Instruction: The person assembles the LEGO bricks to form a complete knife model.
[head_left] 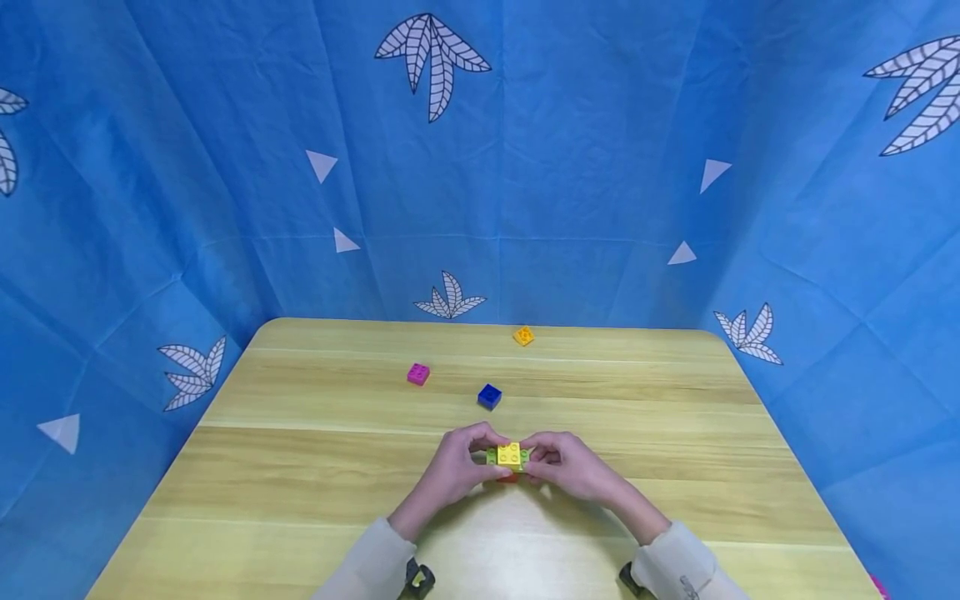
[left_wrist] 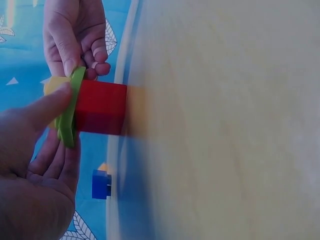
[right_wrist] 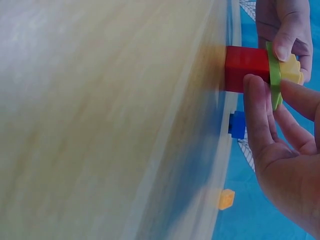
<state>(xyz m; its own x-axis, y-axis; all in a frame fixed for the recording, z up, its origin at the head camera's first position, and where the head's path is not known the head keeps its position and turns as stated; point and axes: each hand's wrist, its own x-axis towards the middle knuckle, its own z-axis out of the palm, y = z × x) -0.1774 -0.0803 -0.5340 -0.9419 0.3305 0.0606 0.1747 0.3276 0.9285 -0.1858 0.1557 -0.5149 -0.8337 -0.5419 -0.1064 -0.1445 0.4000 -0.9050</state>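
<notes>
My left hand point(head_left: 459, 465) and right hand point(head_left: 572, 468), fingertips clamped on opposite ends of a thin green plastic plate point(left_wrist: 70, 126).
The plate lies between a square yellow studded block point(head_left: 509, 455) above and a red plastic block point(left_wrist: 102, 107) below, midway between the side edges of the wood-grain worktop point(head_left: 637, 392); beyond it sit a dark blue block point(head_left: 490, 397), a magenta studded block point(head_left: 418, 374) towards the far left corner, and an orange block point(head_left: 523, 336) just beside the far edge.

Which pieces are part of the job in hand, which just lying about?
In the job, between the hands:
- yellow brick
- green plate
- red block

Apparently just lying about, untouched:
- blue brick
- pink brick
- orange brick
</notes>
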